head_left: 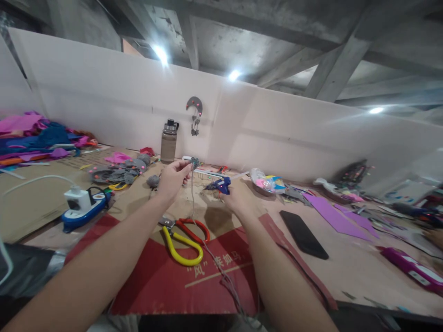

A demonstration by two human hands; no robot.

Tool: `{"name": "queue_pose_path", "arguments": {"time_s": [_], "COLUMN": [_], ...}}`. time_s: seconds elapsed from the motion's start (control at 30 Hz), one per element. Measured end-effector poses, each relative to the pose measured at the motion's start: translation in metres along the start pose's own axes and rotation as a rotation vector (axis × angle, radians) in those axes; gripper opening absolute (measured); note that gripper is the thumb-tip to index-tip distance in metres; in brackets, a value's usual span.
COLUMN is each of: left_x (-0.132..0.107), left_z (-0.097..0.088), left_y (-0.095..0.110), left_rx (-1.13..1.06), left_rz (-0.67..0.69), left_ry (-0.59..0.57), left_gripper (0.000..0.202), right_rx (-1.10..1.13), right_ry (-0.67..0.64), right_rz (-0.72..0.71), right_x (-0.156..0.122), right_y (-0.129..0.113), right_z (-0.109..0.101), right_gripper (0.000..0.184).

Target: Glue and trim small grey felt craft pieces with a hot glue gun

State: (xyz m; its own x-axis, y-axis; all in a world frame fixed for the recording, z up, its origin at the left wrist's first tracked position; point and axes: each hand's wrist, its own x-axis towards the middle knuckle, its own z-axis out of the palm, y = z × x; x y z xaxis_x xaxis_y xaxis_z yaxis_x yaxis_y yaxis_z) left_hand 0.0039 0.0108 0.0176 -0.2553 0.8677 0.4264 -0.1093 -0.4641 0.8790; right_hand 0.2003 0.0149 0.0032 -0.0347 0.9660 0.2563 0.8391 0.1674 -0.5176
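Above the cardboard, my left hand (176, 177) pinches a small grey felt piece (195, 162) between thumb and fingertips. A thin grey cord (193, 196) hangs down from that piece and runs over the scissors toward the front edge. To the right, my right hand (231, 197) is closed around a blue hot glue gun (222, 185), its nozzle pointing left, a short way from the felt piece. Scissors (185, 249) with one yellow and one red handle lie between my forearms. A grey felt lump (152, 181) rests left of my left hand.
A bottle (169, 142) stands by the white partition, where a grey moon ornament (194, 110) hangs. A power strip (85, 210) sits left. Right are a black phone (303, 234), purple sheets (335, 216) and a bowl of packets (265, 184). Coloured scraps (41, 136) pile up far left.
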Motion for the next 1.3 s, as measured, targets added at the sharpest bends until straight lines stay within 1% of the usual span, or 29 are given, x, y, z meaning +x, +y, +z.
{"name": "queue_pose_path", "arguments": {"time_s": [0.07, 0.13, 0.17, 0.2, 0.23, 0.3, 0.37, 0.4, 0.43, 0.47, 0.53, 0.57, 0.63, 0.7, 0.77, 0.9, 1.07, 1.3], "left_x": [-0.003, -0.006, -0.008, -0.010, -0.012, -0.016, -0.019, -0.020, -0.020, -0.021, -0.021, -0.022, -0.023, -0.024, -0.025, -0.026, -0.027, -0.029], "left_z": [0.002, 0.004, 0.005, 0.006, 0.007, 0.009, 0.010, 0.011, 0.012, 0.012, 0.014, 0.015, 0.017, 0.019, 0.021, 0.024, 0.024, 0.024], "left_y": [0.001, 0.002, 0.003, 0.004, 0.006, 0.009, 0.011, 0.012, 0.012, 0.012, 0.010, 0.009, 0.008, 0.007, 0.007, 0.009, 0.011, 0.011], "left_rx": [0.049, 0.134, 0.193, 0.260, 0.327, 0.442, 0.522, 0.551, 0.571, 0.583, 0.569, 0.547, 0.478, 0.388, 0.300, 0.175, 0.119, 0.127], "left_rz": [0.023, 0.072, 0.107, 0.147, 0.191, 0.286, 0.376, 0.416, 0.449, 0.471, 0.468, 0.439, 0.339, 0.239, 0.176, 0.116, 0.106, 0.074], "left_ry": [-0.018, -0.034, -0.039, -0.040, -0.037, -0.032, -0.037, -0.040, -0.040, -0.041, -0.048, -0.059, -0.096, -0.134, -0.162, -0.199, -0.301, -0.316], "left_gripper": [0.028, 0.029, 0.028, 0.028, 0.027, 0.024, 0.021, 0.019, 0.018, 0.017, 0.016, 0.017, 0.020, 0.024, 0.027, 0.029, 0.030, 0.029], "right_rx": [-0.115, -0.141, -0.095, 0.002, 0.152, 0.570, 0.951, 1.073, 1.149, 1.175, 1.097, 1.015, 0.847, 0.747, 0.706, 0.637, 0.542, 0.473], "right_ry": [0.028, 0.161, 0.236, 0.301, 0.334, 0.300, 0.166, 0.107, 0.060, 0.042, 0.084, 0.131, 0.230, 0.294, 0.328, 0.355, 0.361, 0.357], "right_rz": [0.021, 0.045, 0.041, 0.018, -0.029, -0.149, -0.252, -0.266, -0.272, -0.270, -0.280, -0.294, -0.322, -0.333, -0.330, -0.341, -0.348, -0.325], "right_x": [0.002, 0.001, 0.000, -0.001, -0.003, -0.007, -0.012, -0.014, -0.015, -0.016, -0.018, -0.018, -0.019, -0.019, -0.020, -0.020, -0.021, -0.023], "right_y": [0.008, 0.010, 0.008, 0.004, -0.003, -0.020, -0.037, -0.044, -0.050, -0.053, -0.053, -0.051, -0.046, -0.042, -0.040, -0.040, -0.040, -0.041], "right_z": [0.004, 0.006, 0.007, 0.008, 0.009, 0.013, 0.020, 0.023, 0.026, 0.028, 0.029, 0.027, 0.022, 0.017, 0.013, 0.013, 0.011, 0.008], "right_gripper": [0.012, 0.016, 0.017, 0.018, 0.018, 0.020, 0.024, 0.028, 0.032, 0.035, 0.030, 0.023, 0.012, 0.011, 0.013, 0.017, 0.023, 0.025]}}
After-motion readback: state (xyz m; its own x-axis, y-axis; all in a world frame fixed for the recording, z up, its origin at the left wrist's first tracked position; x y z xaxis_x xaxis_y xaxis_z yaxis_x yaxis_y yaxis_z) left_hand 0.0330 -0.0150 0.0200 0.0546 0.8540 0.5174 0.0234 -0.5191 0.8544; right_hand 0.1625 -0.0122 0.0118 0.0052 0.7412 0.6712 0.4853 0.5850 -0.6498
